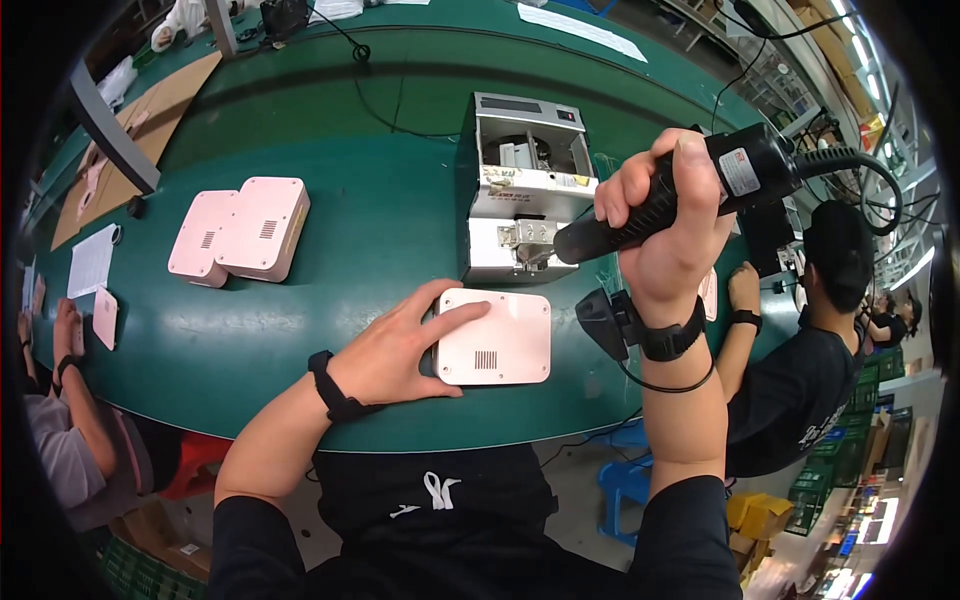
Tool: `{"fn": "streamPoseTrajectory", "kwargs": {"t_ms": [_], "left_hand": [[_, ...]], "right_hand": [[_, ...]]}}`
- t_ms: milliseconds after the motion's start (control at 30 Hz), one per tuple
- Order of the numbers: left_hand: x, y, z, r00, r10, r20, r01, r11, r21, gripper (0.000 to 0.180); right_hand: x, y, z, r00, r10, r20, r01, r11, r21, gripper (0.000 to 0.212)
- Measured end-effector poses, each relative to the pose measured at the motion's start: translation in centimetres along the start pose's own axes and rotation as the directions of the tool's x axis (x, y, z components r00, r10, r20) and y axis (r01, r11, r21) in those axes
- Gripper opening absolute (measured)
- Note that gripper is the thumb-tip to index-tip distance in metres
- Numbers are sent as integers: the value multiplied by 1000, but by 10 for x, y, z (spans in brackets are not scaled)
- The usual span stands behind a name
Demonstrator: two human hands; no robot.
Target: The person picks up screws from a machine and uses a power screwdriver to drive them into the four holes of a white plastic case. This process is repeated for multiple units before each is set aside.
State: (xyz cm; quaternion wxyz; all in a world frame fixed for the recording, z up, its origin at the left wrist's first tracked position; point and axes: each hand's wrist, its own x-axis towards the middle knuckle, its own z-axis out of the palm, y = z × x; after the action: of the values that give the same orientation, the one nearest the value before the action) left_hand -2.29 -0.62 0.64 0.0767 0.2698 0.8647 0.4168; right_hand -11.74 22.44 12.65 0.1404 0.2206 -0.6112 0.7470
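My left hand (395, 345) grips the left side of a pale pink plastic case (515, 335) that lies flat on the green table. Its index finger stretches across the top, and the thumb sits at the near left corner. Vents and corner screw holes show on the case. Raised at the right, my right hand (675, 205) is wrapped round a black corded electric screwdriver (620, 232). The screwdriver's front end points left and down at the front of a screw feeder (535, 240); whether its bit touches a screw there I cannot tell.
Two more pink cases (265, 228) lie partly overlapped at the left. The green table (390, 230) carries a cable behind the feeder. Co-workers sit at both sides, the right one (810, 330) close to my forearm. Blue stools (622, 485) stand below the table edge.
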Motion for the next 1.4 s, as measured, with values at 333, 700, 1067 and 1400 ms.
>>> {"fn": "streamPoseTrajectory", "kwargs": {"t_ms": [333,700,1067,1400], "left_hand": [[-3,-10,0,997,9,-76,-7,1000,28,93],[-1,-12,0,997,13,-81,-10,999,31,91],[-2,-14,4,997,6,-71,-4,1000,22,92],[-2,-15,7,994,37,-99,-45,996,-81,89]], "right_hand": [[-1,4,7,997,77,4,-77,997,31,24],[-26,12,-6,999,53,1,-53,998,-17,30],[-29,17,-18,996,79,-37,-78,997,22,32],[-2,2,1,999,-35,-21,38,988,151,28]]}}
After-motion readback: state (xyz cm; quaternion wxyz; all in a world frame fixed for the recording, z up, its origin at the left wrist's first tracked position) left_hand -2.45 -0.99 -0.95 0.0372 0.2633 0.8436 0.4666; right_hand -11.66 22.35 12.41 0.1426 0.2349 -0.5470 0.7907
